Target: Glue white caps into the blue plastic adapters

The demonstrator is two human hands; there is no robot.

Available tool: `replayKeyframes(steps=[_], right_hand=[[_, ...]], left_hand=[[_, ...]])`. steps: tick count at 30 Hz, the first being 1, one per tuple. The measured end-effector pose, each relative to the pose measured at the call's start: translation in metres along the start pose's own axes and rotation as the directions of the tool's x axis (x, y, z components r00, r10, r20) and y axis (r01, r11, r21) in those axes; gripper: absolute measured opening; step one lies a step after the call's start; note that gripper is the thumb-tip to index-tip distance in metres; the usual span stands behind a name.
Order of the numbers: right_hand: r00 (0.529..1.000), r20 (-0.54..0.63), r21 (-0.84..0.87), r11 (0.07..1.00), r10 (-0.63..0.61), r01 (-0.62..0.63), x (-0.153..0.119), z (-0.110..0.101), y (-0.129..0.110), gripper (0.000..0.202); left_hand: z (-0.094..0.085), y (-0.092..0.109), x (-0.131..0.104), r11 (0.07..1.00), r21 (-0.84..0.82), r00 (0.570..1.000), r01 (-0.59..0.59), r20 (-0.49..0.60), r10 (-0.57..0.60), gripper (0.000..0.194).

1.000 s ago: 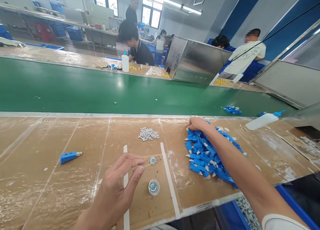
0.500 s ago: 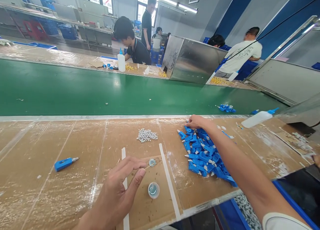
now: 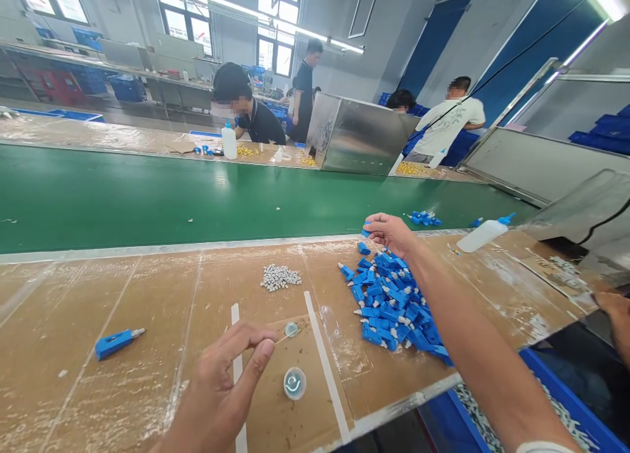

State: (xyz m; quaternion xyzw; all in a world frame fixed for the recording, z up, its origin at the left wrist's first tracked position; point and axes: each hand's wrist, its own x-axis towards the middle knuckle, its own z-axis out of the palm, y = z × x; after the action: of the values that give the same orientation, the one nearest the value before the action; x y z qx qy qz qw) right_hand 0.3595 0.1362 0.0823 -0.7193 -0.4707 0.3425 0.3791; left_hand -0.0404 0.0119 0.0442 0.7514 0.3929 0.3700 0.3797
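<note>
Pinched in the right hand (image 3: 390,232) near the counter's (image 3: 160,292) far edge, the blue piece (image 3: 365,230) lies beyond and rightward of the left hand (image 3: 227,373), which pinches a thin stick (image 3: 282,339) slanting away to the right.

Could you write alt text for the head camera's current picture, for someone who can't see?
A person's left hand pinches a thin stick near a small cup on a brown worktop, while the right hand holds a blue piece beside a heap of blue parts. A green surface runs beyond, with other people across it.
</note>
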Motion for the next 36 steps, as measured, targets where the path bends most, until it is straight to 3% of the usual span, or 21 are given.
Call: replayKeyframes(steps=[2, 5, 8, 11, 14, 18, 26, 32, 36], right_hand=[[0.996, 0.059, 0.190, 0.980, -0.067, 0.055, -0.034, 0.011, -0.009, 0.044], [0.977, 0.163, 0.400, 0.914, -0.139, 0.064, -0.092, 0.045, -0.015, 0.050], [0.917, 0.318, 0.697, 0.715, -0.238, -0.056, -0.143, 0.082, -0.016, 0.043], [0.854, 0.419, 0.813, 0.545, -0.309, -0.202, -0.174, 0.110, -0.016, 0.037], [0.839, 0.456, 0.813, 0.521, -0.295, -0.259, -0.185, 0.125, -0.015, 0.039], [0.845, 0.474, 0.771, 0.580, -0.249, -0.262, -0.190, 0.132, -0.013, 0.041], [0.871, 0.368, 0.729, 0.683, -0.326, -0.052, -0.197, 0.138, -0.009, 0.031], [0.827, 0.500, 0.734, 0.631, -0.256, -0.249, -0.199, 0.145, -0.013, 0.035], [0.807, 0.544, 0.708, 0.643, -0.231, -0.293, -0.203, 0.149, -0.012, 0.038]], left_hand=[[0.007, 0.006, 0.002, 1.000, -0.019, 1.000, 0.002, -0.012, -0.002, 0.015], [0.022, 0.015, 0.007, 0.994, -0.106, 1.000, 0.001, -0.004, -0.001, 0.018], [0.035, 0.021, 0.012, 0.951, -0.306, 0.998, 0.046, -0.017, -0.054, 0.031], [0.042, 0.023, 0.018, 0.870, -0.491, 0.996, 0.051, -0.044, -0.083, 0.044], [0.042, 0.022, 0.020, 0.865, -0.498, 0.996, -0.063, -0.092, 0.019, 0.042], [0.042, 0.021, 0.018, 0.915, -0.357, 0.978, -0.188, -0.159, 0.139, 0.039], [0.044, 0.014, 0.015, 0.851, -0.525, 0.987, -0.008, -0.143, -0.079, 0.026], [0.037, 0.007, 0.016, 0.845, -0.535, 0.986, -0.008, -0.146, -0.083, 0.033], [0.036, 0.005, 0.012, 0.842, -0.539, 0.986, -0.021, -0.151, -0.072, 0.029]])
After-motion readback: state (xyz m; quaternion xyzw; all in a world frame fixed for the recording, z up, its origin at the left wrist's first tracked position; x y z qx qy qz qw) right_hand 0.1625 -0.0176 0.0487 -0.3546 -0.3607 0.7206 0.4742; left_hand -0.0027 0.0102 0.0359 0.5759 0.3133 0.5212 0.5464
